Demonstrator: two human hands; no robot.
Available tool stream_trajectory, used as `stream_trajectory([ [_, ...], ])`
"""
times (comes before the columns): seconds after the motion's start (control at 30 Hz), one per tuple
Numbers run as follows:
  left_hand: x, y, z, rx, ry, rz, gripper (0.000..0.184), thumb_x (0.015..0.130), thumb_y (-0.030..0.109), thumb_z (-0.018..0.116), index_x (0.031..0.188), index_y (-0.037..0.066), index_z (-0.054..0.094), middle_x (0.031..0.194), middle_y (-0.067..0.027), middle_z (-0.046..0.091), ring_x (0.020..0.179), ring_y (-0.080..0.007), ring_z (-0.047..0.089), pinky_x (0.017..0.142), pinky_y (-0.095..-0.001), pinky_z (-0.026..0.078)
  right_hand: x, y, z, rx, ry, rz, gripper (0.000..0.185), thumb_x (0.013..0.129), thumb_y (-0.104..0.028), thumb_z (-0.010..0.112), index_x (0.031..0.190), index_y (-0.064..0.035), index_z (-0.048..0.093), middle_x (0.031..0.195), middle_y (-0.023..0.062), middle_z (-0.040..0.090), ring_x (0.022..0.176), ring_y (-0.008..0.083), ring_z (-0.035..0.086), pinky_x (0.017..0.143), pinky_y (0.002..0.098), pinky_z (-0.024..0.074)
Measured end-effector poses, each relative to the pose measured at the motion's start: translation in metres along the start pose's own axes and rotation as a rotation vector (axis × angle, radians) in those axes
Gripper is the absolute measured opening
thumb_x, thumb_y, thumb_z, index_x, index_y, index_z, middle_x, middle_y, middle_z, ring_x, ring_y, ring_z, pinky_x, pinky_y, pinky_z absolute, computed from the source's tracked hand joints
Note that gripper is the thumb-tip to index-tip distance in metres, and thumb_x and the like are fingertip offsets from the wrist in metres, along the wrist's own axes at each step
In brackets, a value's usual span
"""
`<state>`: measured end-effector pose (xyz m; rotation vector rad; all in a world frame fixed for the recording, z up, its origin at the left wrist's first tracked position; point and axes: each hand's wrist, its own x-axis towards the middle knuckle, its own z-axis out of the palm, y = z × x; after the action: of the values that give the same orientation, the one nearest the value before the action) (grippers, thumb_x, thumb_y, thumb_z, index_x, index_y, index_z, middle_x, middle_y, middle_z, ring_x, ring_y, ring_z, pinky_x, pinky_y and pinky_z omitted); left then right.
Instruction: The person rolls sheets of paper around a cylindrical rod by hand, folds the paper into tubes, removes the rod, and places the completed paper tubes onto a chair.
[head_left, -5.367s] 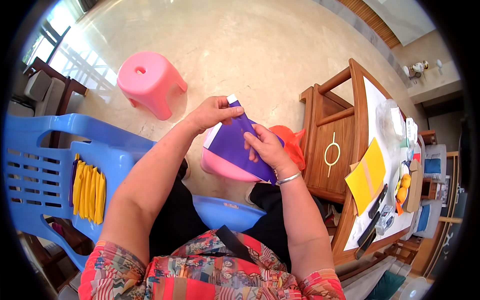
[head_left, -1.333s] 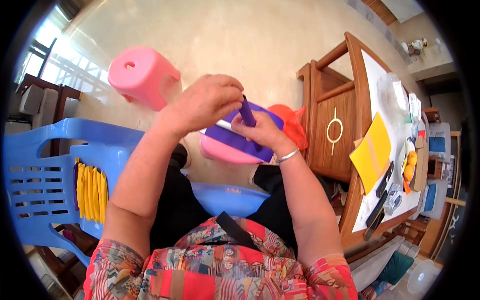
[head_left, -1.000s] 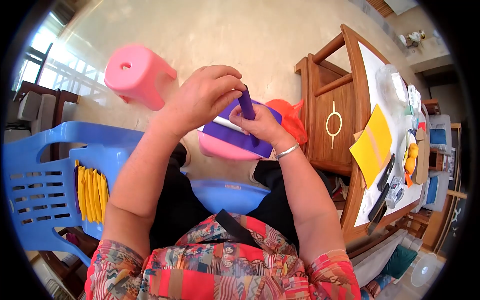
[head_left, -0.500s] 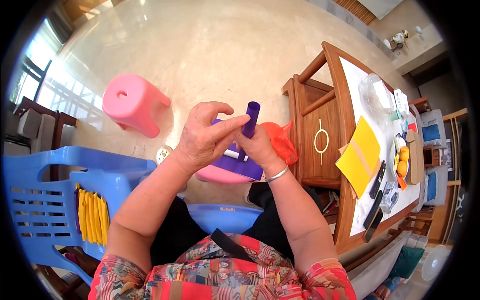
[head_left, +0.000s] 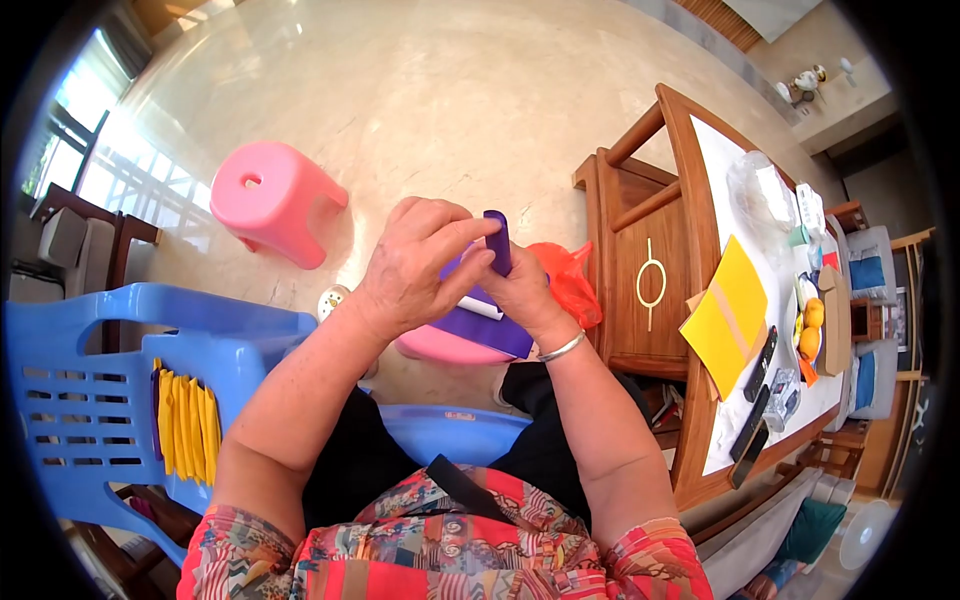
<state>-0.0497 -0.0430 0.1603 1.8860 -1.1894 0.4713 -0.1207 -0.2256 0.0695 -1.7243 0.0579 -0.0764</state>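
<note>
In front of me my right hand (head_left: pixel 525 292) grips a piece of purple paper (head_left: pixel 497 240) bent into a curved, tube-like shape. My left hand (head_left: pixel 415 268) reaches across from the other side, its fingertips bent against the purple piece near its upper end. Below both hands lie flat purple sheets (head_left: pixel 515 340) on a pink stool (head_left: pixel 445 345). A white stick-like object (head_left: pixel 482 308) rests on those sheets, partly covered by my hands. A red plastic bag (head_left: pixel 568 283) is just beyond my right hand.
Folded yellow pieces (head_left: pixel 185 425) lie on a blue plastic chair (head_left: pixel 80 400) at left. Another pink stool (head_left: pixel 265 195) stands ahead on the floor. On the right, a wooden table (head_left: pixel 680 430) bears a yellow sheet (head_left: pixel 725 315), remote controls (head_left: pixel 752 425) and orange fruit (head_left: pixel 812 325).
The purple piece went from a round, open-ended tube to a flatter, curved shape. My left fingers moved closer over its upper part. The view shifted slightly.
</note>
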Motion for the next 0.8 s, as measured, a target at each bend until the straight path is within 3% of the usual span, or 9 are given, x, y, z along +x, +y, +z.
stream_trajectory([
  [0.3,0.006,-0.001,-0.008,0.067,-0.024,0.039,0.035,0.082,0.017,0.08,0.115,0.009,0.074,0.098,-0.0087,0.068,0.091,-0.0273,0.064,0.086,-0.0409,0.048,0.0,-0.011,0.002,-0.072,0.013,-0.044,0.033,0.101,-0.034,0.072,0.115,-0.0037,0.071,0.088,0.0046,0.071,0.083,0.0109,0.065,0.074,0.0314,0.0536],
  [0.5,0.005,-0.002,-0.01,0.074,-0.1,0.031,0.035,0.083,0.019,0.081,0.114,0.007,0.072,0.099,-0.0093,0.069,0.094,-0.0289,0.064,0.088,-0.041,0.048,0.001,-0.009,-0.003,-0.226,-0.047,-0.008,0.032,0.099,-0.034,0.073,0.109,-0.0039,0.071,0.081,0.0091,0.071,0.073,0.0181,0.067,0.069,0.0354,0.0525],
  [0.8,0.007,-0.009,-0.019,-0.053,-0.028,-0.07,0.038,0.081,0.01,0.078,0.118,0.007,0.07,0.103,-0.0093,0.071,0.098,-0.0292,0.065,0.091,-0.0417,0.048,0.003,-0.006,0.002,-0.127,-0.024,-0.002,0.028,0.098,-0.029,0.074,0.108,-0.0036,0.071,0.088,0.0063,0.071,0.081,0.0152,0.064,0.076,0.0327,0.0515],
])
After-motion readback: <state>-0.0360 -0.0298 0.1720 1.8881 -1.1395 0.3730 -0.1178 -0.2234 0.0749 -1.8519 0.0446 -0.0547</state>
